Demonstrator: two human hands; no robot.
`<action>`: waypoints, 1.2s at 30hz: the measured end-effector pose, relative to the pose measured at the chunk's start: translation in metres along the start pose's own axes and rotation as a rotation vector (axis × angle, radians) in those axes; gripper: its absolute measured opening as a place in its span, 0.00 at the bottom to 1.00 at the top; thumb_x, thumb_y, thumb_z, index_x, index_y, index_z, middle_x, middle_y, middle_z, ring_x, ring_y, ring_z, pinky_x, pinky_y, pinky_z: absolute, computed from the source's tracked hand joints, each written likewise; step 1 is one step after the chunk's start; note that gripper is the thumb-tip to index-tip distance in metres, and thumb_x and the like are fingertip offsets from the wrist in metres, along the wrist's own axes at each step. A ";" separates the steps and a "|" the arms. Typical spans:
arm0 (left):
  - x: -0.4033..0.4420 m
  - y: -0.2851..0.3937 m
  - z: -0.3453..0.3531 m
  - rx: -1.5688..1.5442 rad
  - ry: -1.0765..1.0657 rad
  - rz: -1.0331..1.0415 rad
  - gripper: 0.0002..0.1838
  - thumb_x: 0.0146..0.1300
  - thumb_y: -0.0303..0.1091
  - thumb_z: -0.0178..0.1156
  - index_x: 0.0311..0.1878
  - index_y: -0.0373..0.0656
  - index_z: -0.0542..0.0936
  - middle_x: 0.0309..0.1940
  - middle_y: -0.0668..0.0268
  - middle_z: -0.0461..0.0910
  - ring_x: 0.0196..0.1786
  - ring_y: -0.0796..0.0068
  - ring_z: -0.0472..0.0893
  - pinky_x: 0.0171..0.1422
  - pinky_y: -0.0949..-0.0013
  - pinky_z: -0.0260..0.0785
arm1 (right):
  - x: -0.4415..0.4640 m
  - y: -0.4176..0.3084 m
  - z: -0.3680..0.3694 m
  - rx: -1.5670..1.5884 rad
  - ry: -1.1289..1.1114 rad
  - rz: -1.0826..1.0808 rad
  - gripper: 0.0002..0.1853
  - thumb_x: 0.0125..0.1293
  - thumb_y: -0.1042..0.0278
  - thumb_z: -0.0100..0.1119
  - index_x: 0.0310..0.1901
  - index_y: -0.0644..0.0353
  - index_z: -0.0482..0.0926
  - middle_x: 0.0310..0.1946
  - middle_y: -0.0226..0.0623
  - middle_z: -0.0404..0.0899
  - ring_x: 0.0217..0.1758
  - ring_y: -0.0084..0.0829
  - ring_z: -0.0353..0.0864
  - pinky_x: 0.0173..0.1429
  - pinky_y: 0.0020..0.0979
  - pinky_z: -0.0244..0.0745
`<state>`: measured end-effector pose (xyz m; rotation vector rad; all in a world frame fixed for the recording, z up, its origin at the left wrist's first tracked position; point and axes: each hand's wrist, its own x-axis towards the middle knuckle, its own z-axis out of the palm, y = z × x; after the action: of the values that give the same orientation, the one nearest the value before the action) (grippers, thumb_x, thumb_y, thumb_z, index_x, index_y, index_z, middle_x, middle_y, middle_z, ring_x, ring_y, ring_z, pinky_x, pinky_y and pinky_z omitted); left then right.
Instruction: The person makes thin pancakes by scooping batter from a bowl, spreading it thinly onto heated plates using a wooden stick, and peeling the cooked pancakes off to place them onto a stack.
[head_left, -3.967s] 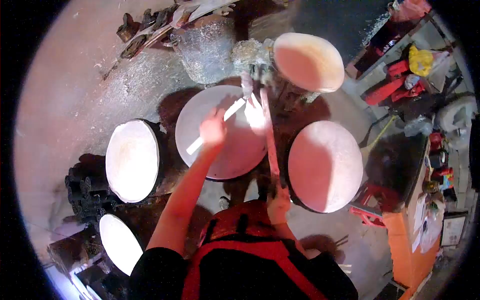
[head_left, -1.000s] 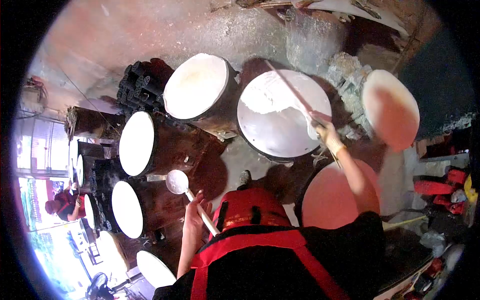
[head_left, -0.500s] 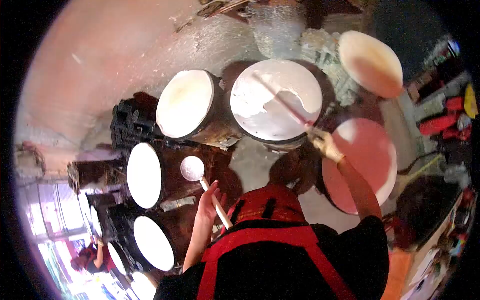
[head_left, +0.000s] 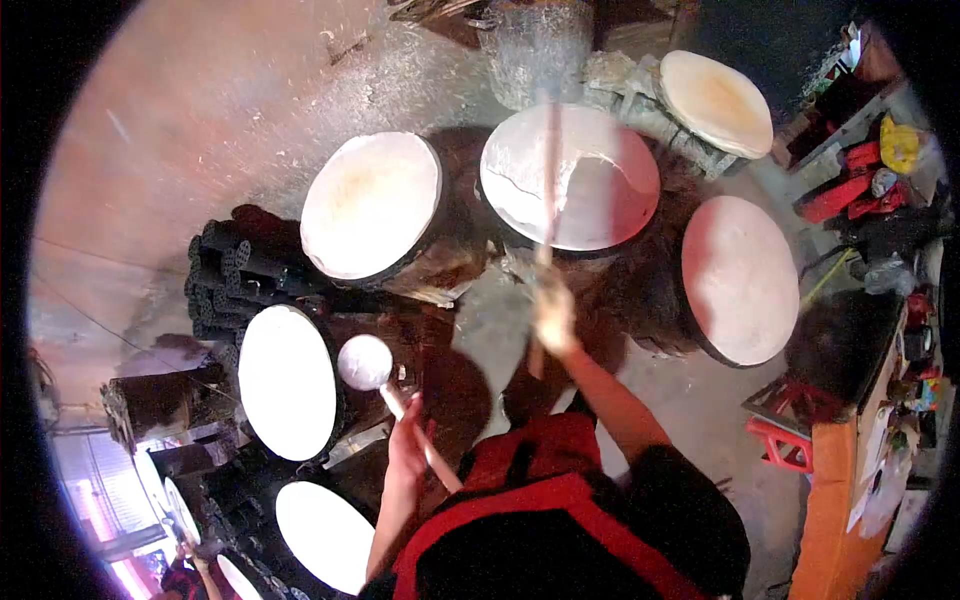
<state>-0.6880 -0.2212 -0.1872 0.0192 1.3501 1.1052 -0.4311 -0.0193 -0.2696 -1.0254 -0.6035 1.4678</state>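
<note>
My left hand (head_left: 404,450) is closed around the pale handle of a ladle (head_left: 365,362), its round whitish bowl up and to the left. In my right hand (head_left: 555,318), smeared by motion, is a long wooden stick (head_left: 550,185). The stick's far end reaches over a round griddle (head_left: 605,215); blur hides whether it touches. White batter (head_left: 525,165) covers part of this griddle, with a ragged edge. To the left stands another round griddle (head_left: 372,205) with a pale surface, browned in its middle. A pinkish-white round griddle (head_left: 740,280) is on the right.
Black honeycomb coal briquettes (head_left: 225,275) are stacked at left. More white rounds (head_left: 287,383) stand below them. A round pale flatbread (head_left: 717,103) lies at upper right, near a bucket (head_left: 535,50). At right are a red stool (head_left: 785,440) and an orange-sided table (head_left: 830,500). Another person's arm (head_left: 205,578) shows at lower left.
My right hand has swung left and toward me with the stick, which now points nearly straight away. My left hand still has the ladle. The view has shifted slightly.
</note>
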 end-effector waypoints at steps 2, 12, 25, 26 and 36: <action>-0.028 -0.003 -0.013 -0.209 0.112 -0.089 0.18 0.64 0.35 0.57 0.57 0.50 0.72 0.51 0.76 0.74 0.55 0.79 0.70 0.62 0.66 0.58 | 0.048 0.021 0.088 -0.066 -0.034 -0.177 0.22 0.70 0.69 0.45 0.65 0.52 0.61 0.29 0.24 0.72 0.22 0.14 0.66 0.23 0.19 0.65; -0.076 -0.026 -0.066 -0.226 0.296 0.006 0.17 0.61 0.37 0.60 0.53 0.51 0.73 0.45 0.74 0.77 0.48 0.77 0.75 0.52 0.71 0.69 | 0.140 0.142 0.154 0.198 0.258 -0.196 0.23 0.69 0.73 0.40 0.66 0.60 0.58 0.53 0.37 0.70 0.48 0.26 0.70 0.52 0.23 0.63; -0.038 -0.023 -0.003 -0.158 0.011 -0.061 0.16 0.60 0.35 0.60 0.51 0.49 0.73 0.51 0.76 0.72 0.56 0.83 0.67 0.60 0.69 0.58 | 0.001 -0.021 -0.016 -0.001 0.270 0.105 0.25 0.70 0.57 0.40 0.68 0.41 0.56 0.49 0.32 0.72 0.34 0.27 0.76 0.31 0.28 0.75; -0.038 -0.024 0.001 -0.166 -0.003 -0.047 0.16 0.60 0.35 0.60 0.51 0.49 0.73 0.52 0.76 0.72 0.56 0.83 0.68 0.61 0.70 0.58 | 0.021 -0.012 -0.015 -0.002 0.338 0.051 0.24 0.70 0.54 0.39 0.67 0.40 0.58 0.46 0.32 0.73 0.34 0.28 0.76 0.31 0.30 0.75; -0.045 -0.019 0.066 -0.127 -0.028 0.011 0.14 0.60 0.37 0.60 0.48 0.50 0.74 0.47 0.78 0.73 0.51 0.84 0.69 0.59 0.70 0.58 | -0.006 -0.028 -0.046 0.172 -0.211 0.444 0.18 0.66 0.47 0.48 0.47 0.51 0.72 0.22 0.24 0.70 0.13 0.19 0.65 0.12 0.21 0.58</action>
<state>-0.6172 -0.2223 -0.1449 -0.0504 1.2538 1.1939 -0.3777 -0.0283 -0.2661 -0.9103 -0.4001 1.9997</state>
